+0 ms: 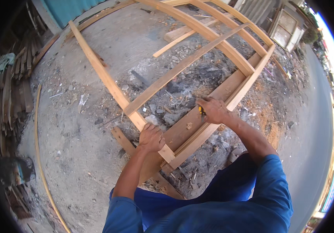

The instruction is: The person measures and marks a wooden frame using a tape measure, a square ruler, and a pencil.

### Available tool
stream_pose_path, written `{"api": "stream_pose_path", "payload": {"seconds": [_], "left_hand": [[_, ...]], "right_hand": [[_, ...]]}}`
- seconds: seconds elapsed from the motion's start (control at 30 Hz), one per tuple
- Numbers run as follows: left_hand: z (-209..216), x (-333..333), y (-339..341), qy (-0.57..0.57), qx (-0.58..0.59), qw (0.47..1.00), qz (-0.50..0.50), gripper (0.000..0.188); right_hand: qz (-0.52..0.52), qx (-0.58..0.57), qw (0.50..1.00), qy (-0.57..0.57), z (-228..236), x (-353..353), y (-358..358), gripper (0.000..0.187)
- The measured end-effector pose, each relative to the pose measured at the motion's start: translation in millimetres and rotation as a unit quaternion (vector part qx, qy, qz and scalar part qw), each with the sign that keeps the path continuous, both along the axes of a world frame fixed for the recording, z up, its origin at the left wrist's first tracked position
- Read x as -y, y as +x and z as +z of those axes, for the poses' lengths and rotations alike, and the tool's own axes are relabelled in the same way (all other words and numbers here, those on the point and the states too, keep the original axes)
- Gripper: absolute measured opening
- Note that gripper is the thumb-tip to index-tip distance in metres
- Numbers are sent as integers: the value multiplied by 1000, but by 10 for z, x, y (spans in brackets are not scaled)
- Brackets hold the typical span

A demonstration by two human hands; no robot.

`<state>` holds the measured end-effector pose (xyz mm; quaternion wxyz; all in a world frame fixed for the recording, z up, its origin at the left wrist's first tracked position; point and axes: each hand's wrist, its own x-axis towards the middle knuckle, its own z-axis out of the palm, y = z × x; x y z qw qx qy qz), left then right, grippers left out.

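Observation:
A large wooden frame [186, 155] of pale beams lies in front of me over the ground. My left hand [151, 138] is closed over the left side beam [110, 87], close to its near corner. My right hand [213, 110] is closed on a small yellow and black tool [202, 110]; most of it is hidden by the fingers, so its exact kind does not show. This hand is over the near rail, beside a wide brown plank [188, 126] that runs along the rail's inner side. A thin slat [178, 70] crosses the frame diagonally, one end on the left beam.
Dark old boards [9, 97] are piled at the left, with a pale green cloth [3, 62] on top. A long thin strip [40, 155] lies on the ground. Loose planks [186, 33], rubble and shavings lie within the frame. A paved road [311, 136] runs along the right.

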<state>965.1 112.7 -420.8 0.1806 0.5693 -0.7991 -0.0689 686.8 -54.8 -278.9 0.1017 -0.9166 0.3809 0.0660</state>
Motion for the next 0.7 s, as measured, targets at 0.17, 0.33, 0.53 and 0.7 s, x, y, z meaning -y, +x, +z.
{"api": "stream_pose_path", "payload": {"seconds": [0.17,0.33,0.53,0.7], "left_hand": [[23,121,-61,22,13,1000,-6,13],[90,83,-194,57,98,993,44,17],[377,403,-1824,487,-89,833,247,65],[1,588,-2852,139,-55,898,415,38]], "right_hand": [[12,32,999,15,-951,814,-950,53],[-6,141,987,77,-1317,939,-1091,45],[4,168,978,126,-1412,988,-1136,49],[25,190,966,171,-1436,1109,-1274,52]]}}
